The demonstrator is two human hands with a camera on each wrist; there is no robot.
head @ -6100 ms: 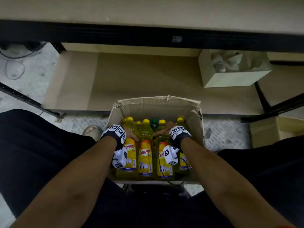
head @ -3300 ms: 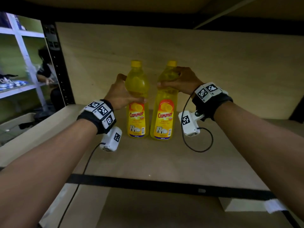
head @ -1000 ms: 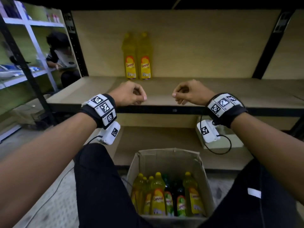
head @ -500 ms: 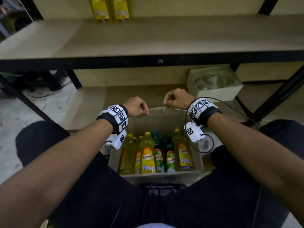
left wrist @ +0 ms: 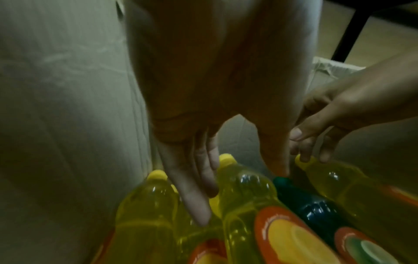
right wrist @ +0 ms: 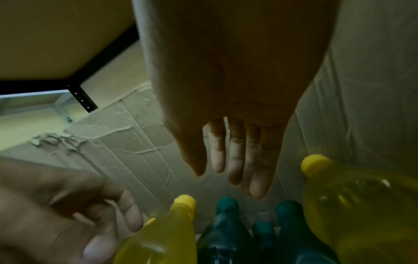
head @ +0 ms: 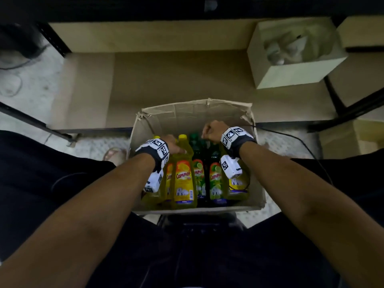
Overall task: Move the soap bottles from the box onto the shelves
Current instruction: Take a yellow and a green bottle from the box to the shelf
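An open cardboard box (head: 193,113) stands on the floor between my knees. It holds several upright yellow soap bottles (head: 185,181) and dark green ones (head: 215,179). My left hand (head: 172,143) is inside the box at the left. Its fingers (left wrist: 194,196) are straight and pushed down between the yellow bottle necks, with the thumb by a green cap (left wrist: 282,180). My right hand (head: 211,132) is at the back right of the box, its fingers (right wrist: 255,178) straight just above the green caps (right wrist: 227,203), beside a yellow bottle (right wrist: 353,196). Neither hand grips anything.
The low shelf board (head: 166,80) lies just beyond the box, with a white open carton (head: 291,73) on its right. Black shelf posts (head: 353,109) cross at the right, near another cardboard box (head: 342,138). A sandalled foot (head: 115,153) rests left of the box.
Both hands have dropped from the box's far rim down among the bottle tops, and their curled fingers have straightened. The view has tilted down, so the two shelved yellow bottles are out of sight.
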